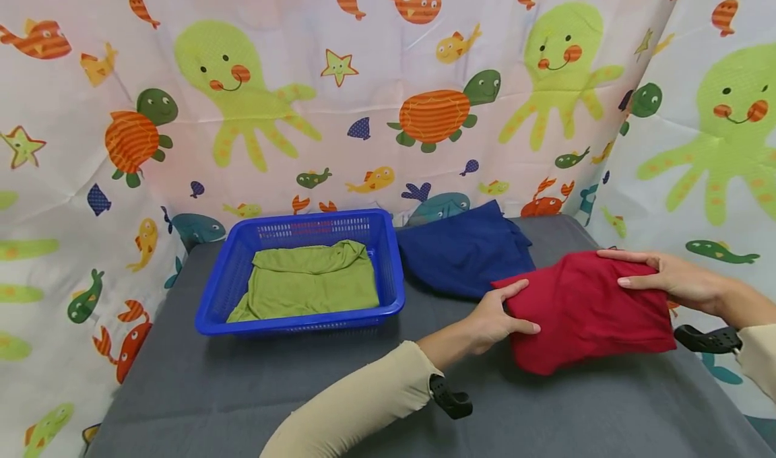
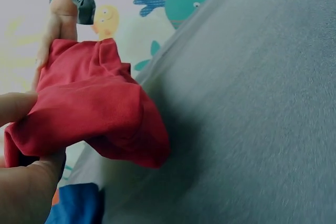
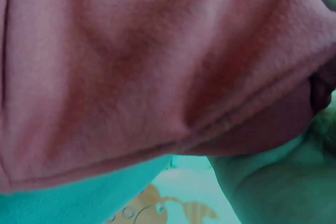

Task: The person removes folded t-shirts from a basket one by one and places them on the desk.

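Grey pad [image 1: 242, 390], sea-animal curtain [image 1: 376, 74] behind and on both sides. Blue basket [image 1: 212, 296] on pad holds green cloth [image 1: 309, 279]; navy cloth [image 1: 463, 252] beside it. Left hand [image 1: 494, 320] and right hand [image 1: 657, 276] grip opposite ends of red cloth [image 1: 585, 313], held above pad

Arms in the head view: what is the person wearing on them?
Both arms wear long beige sleeves, left sleeve and right sleeve. A black camera mount sits at each wrist, the left mount and the right mount. The left hand and right hand are bare, without gloves.
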`<state>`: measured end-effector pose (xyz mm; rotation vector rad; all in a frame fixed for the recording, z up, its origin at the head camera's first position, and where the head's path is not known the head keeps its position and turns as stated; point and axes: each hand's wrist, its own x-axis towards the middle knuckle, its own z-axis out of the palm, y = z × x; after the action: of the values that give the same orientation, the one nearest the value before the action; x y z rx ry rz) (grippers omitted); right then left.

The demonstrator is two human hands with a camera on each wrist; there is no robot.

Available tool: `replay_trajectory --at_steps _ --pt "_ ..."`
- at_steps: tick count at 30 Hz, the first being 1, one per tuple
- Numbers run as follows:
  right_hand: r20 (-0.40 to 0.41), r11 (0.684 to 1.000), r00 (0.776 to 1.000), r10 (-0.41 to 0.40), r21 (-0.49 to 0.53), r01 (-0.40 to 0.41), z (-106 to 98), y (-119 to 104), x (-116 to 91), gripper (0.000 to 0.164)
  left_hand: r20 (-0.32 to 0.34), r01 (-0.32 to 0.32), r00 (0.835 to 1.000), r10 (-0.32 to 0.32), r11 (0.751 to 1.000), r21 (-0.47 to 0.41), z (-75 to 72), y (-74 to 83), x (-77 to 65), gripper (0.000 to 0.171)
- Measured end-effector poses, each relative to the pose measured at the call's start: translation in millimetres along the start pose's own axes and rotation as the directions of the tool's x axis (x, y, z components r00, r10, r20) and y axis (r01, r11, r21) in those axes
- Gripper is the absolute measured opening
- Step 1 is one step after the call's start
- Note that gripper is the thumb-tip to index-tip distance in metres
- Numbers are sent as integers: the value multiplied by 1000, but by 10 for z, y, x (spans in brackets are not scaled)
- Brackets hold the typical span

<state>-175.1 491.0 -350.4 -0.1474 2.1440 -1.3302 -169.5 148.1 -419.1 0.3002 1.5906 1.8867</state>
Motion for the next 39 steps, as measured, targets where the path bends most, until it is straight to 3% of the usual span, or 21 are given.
replay_trajectory --at_steps 7,16,21,28,34,39 --pt "-59 997 998 13 -69 -17 -50 310 -54 65 -25 6 1000 -5 999 44 169 -149 115 80" --pt "56 997 998 -6 73 1 -67 499 -23 66 -59 15 998 -14 1000 17 189 -288 219 80" --pt "50 997 999 -3 81 -1 -74 576 46 64 -85 29 996 -27 999 25 145 -346 251 77" --pt "6 999 1000 6 42 -6 -82 678 163 60 -92 22 996 -8 988 156 87 -418 347 80" --pt "-105 992 991 86 -79 -94 -87 705 269 60 -96 46 995 -24 971 235 29 -470 404 80" --pt "-111 990 989 98 -86 -108 -89 735 319 60 -92 67 995 -42 954 291 -7 -486 415 79"
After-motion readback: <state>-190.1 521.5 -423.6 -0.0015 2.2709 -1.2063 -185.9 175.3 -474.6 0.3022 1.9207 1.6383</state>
